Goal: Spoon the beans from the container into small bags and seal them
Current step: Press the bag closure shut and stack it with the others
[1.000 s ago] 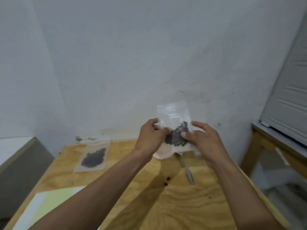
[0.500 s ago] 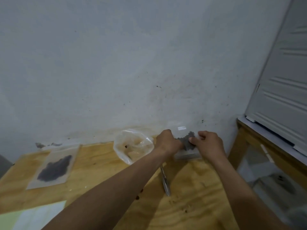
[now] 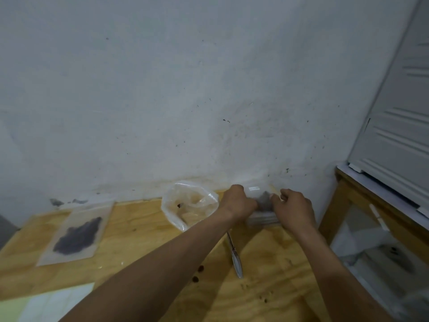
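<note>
A small clear bag of dark beans (image 3: 263,203) lies low at the table's far right, against the wall. My left hand (image 3: 238,202) grips its left side and my right hand (image 3: 293,211) grips its right side, both with fingers closed on the plastic. Left of my hands stands a large clear open plastic bag (image 3: 189,204) with only a few beans inside. A metal spoon (image 3: 235,257) lies on the wood, its bowl end hidden under my left wrist. A filled flat bag of beans (image 3: 77,235) rests at the table's left.
The wooden table (image 3: 139,247) ends at a white wall behind. Two loose beans (image 3: 198,273) lie near the middle. A pale green sheet (image 3: 51,303) covers the near left corner. On the right, a white ribbed cabinet (image 3: 399,135) sits on a wooden stand.
Both hands brought the small bag of beans down from mid-air to the table's far right by the wall. The view swung right, uncovering the large open bag.
</note>
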`<state>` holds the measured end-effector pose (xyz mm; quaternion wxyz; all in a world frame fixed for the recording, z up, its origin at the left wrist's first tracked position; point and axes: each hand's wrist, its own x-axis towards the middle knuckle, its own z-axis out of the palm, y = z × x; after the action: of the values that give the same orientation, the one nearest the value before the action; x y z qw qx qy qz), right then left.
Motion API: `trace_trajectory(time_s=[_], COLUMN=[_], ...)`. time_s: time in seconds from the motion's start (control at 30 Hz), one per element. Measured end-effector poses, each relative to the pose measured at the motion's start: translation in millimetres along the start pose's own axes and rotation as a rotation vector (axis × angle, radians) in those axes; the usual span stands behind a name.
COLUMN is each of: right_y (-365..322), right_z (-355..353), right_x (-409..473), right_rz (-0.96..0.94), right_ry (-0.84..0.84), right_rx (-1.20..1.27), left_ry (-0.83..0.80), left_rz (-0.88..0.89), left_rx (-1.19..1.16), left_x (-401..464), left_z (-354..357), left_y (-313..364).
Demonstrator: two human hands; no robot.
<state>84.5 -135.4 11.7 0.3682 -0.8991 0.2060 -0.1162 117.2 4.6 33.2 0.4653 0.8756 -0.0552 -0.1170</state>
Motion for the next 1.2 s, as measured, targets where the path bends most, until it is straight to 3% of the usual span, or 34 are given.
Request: trace_trajectory(time_s=[0.23,0.4,0.57,0.77,0.83,1.03,1.2], right_y=[-57.9,-121.7,-174.6,-209.4,-210.3,-220.4,-221.4], right_z=[-13.0,-1.8,45.8,156.4,184.4,235.4,240.3], right_x=[-17.9,-45.3,-77.7,-138.4,-154.2,-176.7,-173.0], right_rz=[-0.140,-0.319,-0.478,-0.551,-0.516,-0.356,-0.156], right_ry=[0.101,0.117,0.013,-0.387,-0.442,-0.491,-0.551], right_rx=[0.042,0.080,0.066,-0.133,-0.189,-0.227,0.087], left_ry=[0.070,0.242,0.393,0.451,0.425,0.471,0.582], left_rz=[0.237,0.264,0.098,-0.313,-0.412,-0.397,-0.361], left_rx=[-0.064,-0.099,-0.025,0.302,0.334,0.066,-0.407], left_x=[-25.6,-47.0,-72.2,-109.5,-118.7,-128.3,-134.5], left_z=[-51.3,-123.8,-196.1,-259.0,-261.3,-258.4,-266.4], left_y=[11.7,-4.8,-69.1,-180.5,-207.0,-245.4,-252.7])
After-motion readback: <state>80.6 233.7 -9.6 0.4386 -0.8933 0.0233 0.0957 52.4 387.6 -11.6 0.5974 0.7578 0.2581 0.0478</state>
